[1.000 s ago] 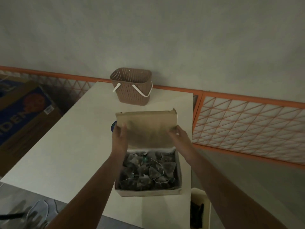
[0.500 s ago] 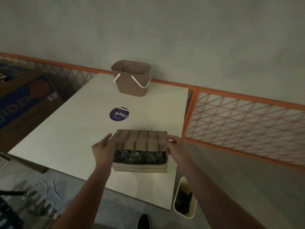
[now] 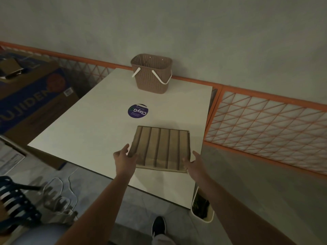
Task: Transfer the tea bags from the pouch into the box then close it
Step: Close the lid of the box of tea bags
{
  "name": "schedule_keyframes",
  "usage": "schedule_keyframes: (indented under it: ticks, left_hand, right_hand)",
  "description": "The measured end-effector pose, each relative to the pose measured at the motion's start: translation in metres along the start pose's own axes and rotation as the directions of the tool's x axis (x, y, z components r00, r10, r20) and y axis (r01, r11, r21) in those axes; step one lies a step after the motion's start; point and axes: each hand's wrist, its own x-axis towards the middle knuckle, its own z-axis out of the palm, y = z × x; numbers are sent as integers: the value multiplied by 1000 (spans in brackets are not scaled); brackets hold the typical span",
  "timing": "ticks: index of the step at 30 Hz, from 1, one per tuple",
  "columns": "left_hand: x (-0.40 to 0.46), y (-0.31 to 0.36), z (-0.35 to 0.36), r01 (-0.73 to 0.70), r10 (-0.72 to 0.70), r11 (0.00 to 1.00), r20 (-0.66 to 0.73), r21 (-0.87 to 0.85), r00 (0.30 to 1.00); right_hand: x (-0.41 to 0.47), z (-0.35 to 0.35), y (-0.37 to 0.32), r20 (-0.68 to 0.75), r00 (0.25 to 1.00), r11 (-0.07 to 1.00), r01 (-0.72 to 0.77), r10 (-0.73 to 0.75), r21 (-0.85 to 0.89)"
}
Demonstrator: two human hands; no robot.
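One box (image 3: 160, 149) lay on the white table (image 3: 92, 131) near its front right part, its ribbed lid down flat. Two hands flanked it: the left hand (image 3: 123, 159) touched the lid's front left corner with relaxed, straightish fingers, and the right hand (image 3: 195, 160) rested against the front right corner, fingers extended. Beyond sat one round purple sticker (image 3: 138, 111), then one brown perforated basket (image 3: 151, 73) at the far edge.

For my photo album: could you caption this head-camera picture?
Both hands, left and right, rest at the closed box on a white table, basket behind.
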Motion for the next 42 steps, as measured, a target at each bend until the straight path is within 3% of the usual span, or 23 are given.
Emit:
schedule_keyframes:
  ticks: [9, 12, 20, 33, 42]
  left_hand:
    - [-4, -7, 2, 0, -8, 993, 64, 118, 998]
    - [-6, -4, 2, -60, 51, 995, 102, 81, 994]
    - [19, 1, 2, -57, 54, 997, 70, 50, 996]
    - [166, 64, -27, -130, 124, 991, 133, 39, 983]
    - [287, 81, -50, -138, 126, 990, 261, 28, 957]
  right_hand:
    - [-3, 1, 6, 33, 999, 990, 20, -16, -141]
    - [-7, 2, 4, 79, 996, 996, 38, -31, -82]
    - [10, 5, -18, 102, 993, 998, 60, -60, 7]
    - [90, 66, -123, 1, 996, 995, 91, -91, 37]
    - [146, 140, -174, -73, 997, 990, -19, 30, 137]
